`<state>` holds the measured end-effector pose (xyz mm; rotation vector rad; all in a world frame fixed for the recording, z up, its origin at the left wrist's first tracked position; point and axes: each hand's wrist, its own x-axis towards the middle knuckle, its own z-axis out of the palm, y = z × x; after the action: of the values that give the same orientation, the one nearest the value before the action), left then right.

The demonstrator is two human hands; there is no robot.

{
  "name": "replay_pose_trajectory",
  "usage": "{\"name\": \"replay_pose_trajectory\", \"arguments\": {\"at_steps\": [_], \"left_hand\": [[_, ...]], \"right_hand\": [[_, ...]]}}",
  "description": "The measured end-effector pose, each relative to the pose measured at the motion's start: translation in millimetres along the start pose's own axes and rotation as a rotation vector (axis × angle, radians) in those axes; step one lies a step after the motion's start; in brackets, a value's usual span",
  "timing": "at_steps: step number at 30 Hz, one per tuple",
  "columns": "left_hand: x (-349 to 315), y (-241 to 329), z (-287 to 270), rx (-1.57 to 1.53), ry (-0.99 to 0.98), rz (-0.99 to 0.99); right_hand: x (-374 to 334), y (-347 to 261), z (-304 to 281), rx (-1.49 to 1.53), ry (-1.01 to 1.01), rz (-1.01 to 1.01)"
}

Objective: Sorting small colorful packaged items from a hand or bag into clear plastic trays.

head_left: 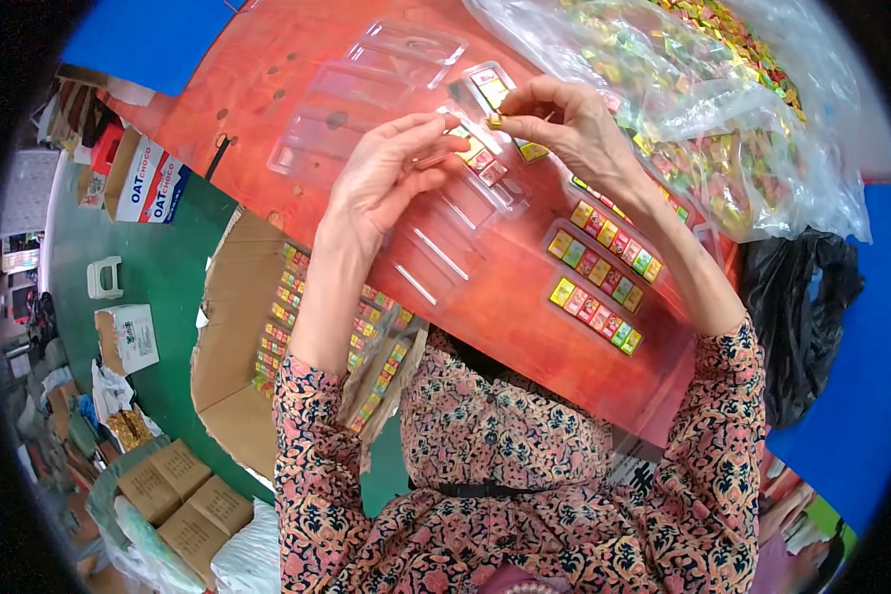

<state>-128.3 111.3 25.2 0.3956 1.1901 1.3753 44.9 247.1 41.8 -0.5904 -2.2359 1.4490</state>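
While a red table spreads beneath both forearms, a clear plastic bag full of shiny wrapped pieces lies at its far right, and an open cardboard box holding filled strips stands at its near left side. Clear plastic trays lie around the left hand, whose fingers curl loosely; I cannot tell whether they grip anything. Apart from it, the right hand pinches a small yellow piece above a partly filled tray.
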Motion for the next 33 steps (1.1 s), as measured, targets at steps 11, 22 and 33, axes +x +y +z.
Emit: {"name": "replay_pose_trajectory", "arguments": {"at_steps": [11,22,33], "left_hand": [[-1.0,-16.6,20.6,1.116,0.286,0.502],[4.1,-20.8,28.1,1.319,0.345,0.589],[8.4,-28.6,39.7,1.409,0.323,0.598]], "right_hand": [[-31.0,-6.9,-36.4,0.678,-0.048,0.274],[-48.5,-10.0,-123.4,0.85,0.142,0.06],[-67.8,11.0,-166.1,0.509,0.444,0.036]]}}
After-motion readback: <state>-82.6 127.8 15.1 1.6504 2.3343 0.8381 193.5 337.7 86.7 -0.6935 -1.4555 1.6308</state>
